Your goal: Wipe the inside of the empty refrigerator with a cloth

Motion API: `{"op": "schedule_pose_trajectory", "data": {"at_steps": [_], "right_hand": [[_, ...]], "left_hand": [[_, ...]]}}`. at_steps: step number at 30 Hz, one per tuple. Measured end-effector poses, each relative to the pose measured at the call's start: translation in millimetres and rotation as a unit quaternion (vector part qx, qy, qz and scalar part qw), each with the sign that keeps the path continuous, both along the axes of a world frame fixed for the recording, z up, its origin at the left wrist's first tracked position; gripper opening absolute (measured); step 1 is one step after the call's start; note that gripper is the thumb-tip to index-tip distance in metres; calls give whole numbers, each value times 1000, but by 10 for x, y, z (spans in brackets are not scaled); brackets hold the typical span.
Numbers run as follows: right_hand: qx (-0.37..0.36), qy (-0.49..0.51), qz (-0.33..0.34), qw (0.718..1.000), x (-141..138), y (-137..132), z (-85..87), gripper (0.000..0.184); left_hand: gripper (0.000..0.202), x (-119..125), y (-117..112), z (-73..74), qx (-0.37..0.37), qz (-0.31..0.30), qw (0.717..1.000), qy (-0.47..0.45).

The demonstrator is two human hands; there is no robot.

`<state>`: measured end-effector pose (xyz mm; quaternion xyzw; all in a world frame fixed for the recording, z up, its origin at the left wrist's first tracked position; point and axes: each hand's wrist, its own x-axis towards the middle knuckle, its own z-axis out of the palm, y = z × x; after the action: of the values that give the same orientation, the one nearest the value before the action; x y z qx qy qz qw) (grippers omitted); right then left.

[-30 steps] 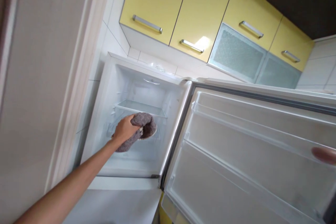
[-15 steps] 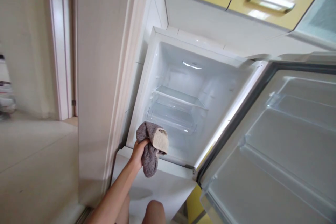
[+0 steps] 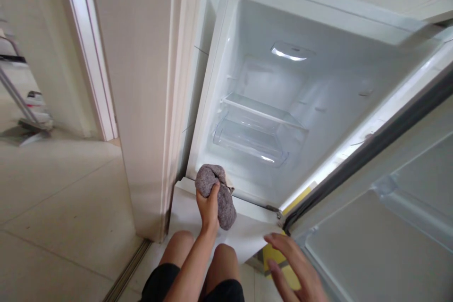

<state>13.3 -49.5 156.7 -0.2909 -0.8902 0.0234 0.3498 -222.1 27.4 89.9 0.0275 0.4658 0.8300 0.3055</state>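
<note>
My left hand (image 3: pixel 208 207) is closed round a bunched grey-brown cloth (image 3: pixel 226 207) with a pale edge. It holds the cloth at the lower front lip of an open fridge (image 3: pixel 212 85); whether the two touch I cannot tell. Inside the fridge are a glass shelf (image 3: pixel 262 109) and, below it, a clear drawer (image 3: pixel 247 144). At the lower right, my right hand (image 3: pixel 297 269) is in the air near the hinge side of the open fridge door (image 3: pixel 399 240). Its fingers and thumb are apart, with nothing between them.
A white lower fridge door (image 3: pixel 191 207) is shut in front of my knees. A pale sliding door panel (image 3: pixel 141 80) stands close on the left, with a floor track (image 3: pixel 129 269) below it. Farther left, a blurred floor-cleaning tool (image 3: pixel 26 125) stands on the tiles.
My view has moved lower and closer to the fridge. My left hand still grips the cloth, now turned so its grey side faces me. My right hand has come into view.
</note>
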Motion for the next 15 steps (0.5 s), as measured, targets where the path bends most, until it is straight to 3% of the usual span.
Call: {"op": "schedule_pose_trajectory", "data": {"at_steps": [4,9,12,15], "right_hand": [[-113,-5,77,991,-802,358,-347,61],[-245,-6,64,967,-1264,672,-742,85],[-285,30,81,955,-1381,761,-772,82],[-282,95,98,950,-1459,813,-675,68]], "left_hand": [[59,13,-37,-56,15,-50,999,-6],[58,-111,-57,-138,-23,-113,993,23],[54,-125,-67,-182,-39,-123,986,105],[58,-65,-77,-191,4,-154,975,163]]}}
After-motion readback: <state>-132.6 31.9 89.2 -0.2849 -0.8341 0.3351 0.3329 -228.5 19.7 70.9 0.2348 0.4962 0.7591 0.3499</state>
